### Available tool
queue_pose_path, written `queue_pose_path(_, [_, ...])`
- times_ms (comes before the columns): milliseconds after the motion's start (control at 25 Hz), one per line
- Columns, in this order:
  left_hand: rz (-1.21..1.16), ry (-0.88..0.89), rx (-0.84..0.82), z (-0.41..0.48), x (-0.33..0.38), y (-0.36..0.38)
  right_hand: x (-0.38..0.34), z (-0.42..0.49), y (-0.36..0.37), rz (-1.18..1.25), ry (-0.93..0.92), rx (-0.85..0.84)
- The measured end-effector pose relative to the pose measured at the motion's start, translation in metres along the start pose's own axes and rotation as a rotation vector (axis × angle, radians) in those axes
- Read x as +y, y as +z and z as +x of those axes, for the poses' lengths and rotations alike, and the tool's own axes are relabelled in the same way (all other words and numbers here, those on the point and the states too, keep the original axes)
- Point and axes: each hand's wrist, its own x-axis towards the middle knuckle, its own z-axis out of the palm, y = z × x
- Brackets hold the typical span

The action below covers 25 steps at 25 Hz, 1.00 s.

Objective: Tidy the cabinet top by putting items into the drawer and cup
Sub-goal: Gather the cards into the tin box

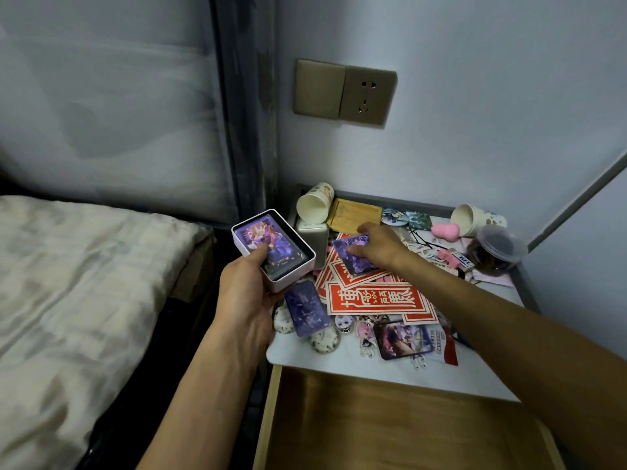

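Observation:
My left hand (249, 286) grips a white open card box (274, 249) with purple cards inside, held above the cabinet's left edge. My right hand (376, 244) pinches a purple card (353, 254) lying on red paper envelopes (376, 298). Another purple card (307, 312) lies just below the box. The white cabinet top (390, 371) is littered with keychains, a dark picture card (403, 340) and badges. Two paper cups lie on their sides at the back, one on the left (314, 203) and one on the right (473, 218). The wooden drawer (390, 425) stands open below.
A bed with pale bedding (84, 283) lies to the left. A wall socket (344, 91) sits above the cabinet. At the back right lie a pink sponge (444, 230), a lidded plastic jar (498, 247) and a yellow flat box (354, 215). A grey rail edges the cabinet's right side.

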Motion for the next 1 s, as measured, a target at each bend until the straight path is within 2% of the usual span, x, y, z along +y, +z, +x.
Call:
queue_pose_path(280, [-0.015,-0.007,0.023,-0.007,0.004,-0.007,-0.02,-0.01,0.002,-0.129,0.092,0.023])
queue_pose_path(400, [-0.013,-0.011,0.022,-0.01,0.004,-0.008,-0.024,-0.01,0.0,-0.109,0.113,0.058])
queue_pose_path(560, [-0.009,-0.018,0.015,-0.011,0.002,-0.008,-0.02,-0.011,-0.007,0.008,0.091,0.212])
queue_pose_path(640, [-0.008,-0.022,-0.016,-0.011,0.003,-0.007,-0.027,-0.023,-0.025,0.129,-0.016,0.353])
queue_pose_path(720, [0.028,-0.013,-0.031,-0.009,-0.002,-0.006,-0.041,-0.045,-0.049,0.3,-0.123,0.418])
queue_pose_path(840, [0.05,-0.014,-0.06,-0.006,-0.009,-0.003,-0.069,-0.071,-0.056,0.533,-0.21,0.23])
queue_pose_path(1000, [0.048,-0.028,-0.087,-0.007,-0.018,0.004,-0.086,-0.08,-0.03,0.342,-0.238,0.148])
